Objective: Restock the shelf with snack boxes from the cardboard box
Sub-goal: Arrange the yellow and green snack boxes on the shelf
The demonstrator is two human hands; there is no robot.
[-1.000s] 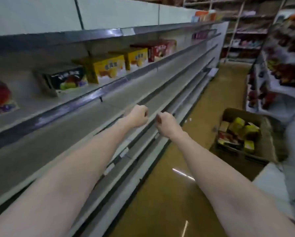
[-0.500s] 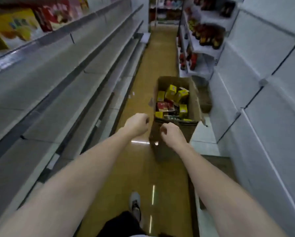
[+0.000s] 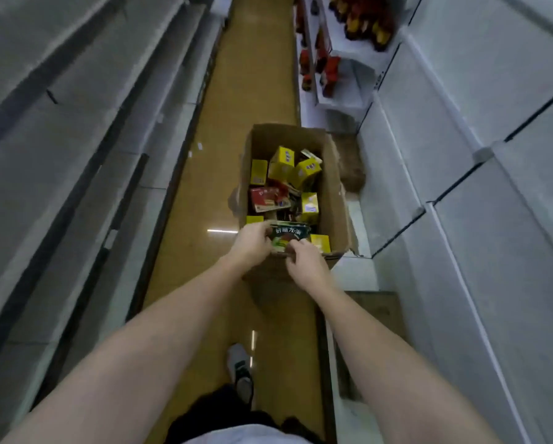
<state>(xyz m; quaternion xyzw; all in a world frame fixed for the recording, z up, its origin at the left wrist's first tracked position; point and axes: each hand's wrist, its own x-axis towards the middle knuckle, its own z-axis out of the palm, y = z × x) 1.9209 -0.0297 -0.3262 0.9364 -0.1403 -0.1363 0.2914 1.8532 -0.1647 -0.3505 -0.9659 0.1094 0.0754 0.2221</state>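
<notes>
Both arms reached forward and down over the near end of the open cardboard box (image 3: 331, 187), which stood on the brown aisle floor (image 3: 256, 75) between two runs of grey shelving. The left hand (image 3: 252, 243) gripped the left end of a dark green snack box (image 3: 288, 238) with white lettering, its fingers curled round the edge. The right hand (image 3: 305, 264) pinched the same box at its lower right corner, fingers bent onto the face. The green box sat at the near rim of the carton, tilted so that its printed face showed; whether it was clear of the packs beneath could not be told.

Deeper in the carton lay several yellow snack boxes (image 3: 281, 163) jumbled at angles, and a red snack box (image 3: 267, 198) lying flat near the left wall. One more yellow box (image 3: 320, 242) sat just beside the right hand, against the near wall.

The shelf on the left (image 3: 76, 129) ran along the aisle in grey tiers. On the right, white shelf units (image 3: 461, 155) stood close to the carton, and farther back red and yellow bottles (image 3: 328, 72) lined a rack. A grey shoe (image 3: 240, 366) showed on the floor below the arms.
</notes>
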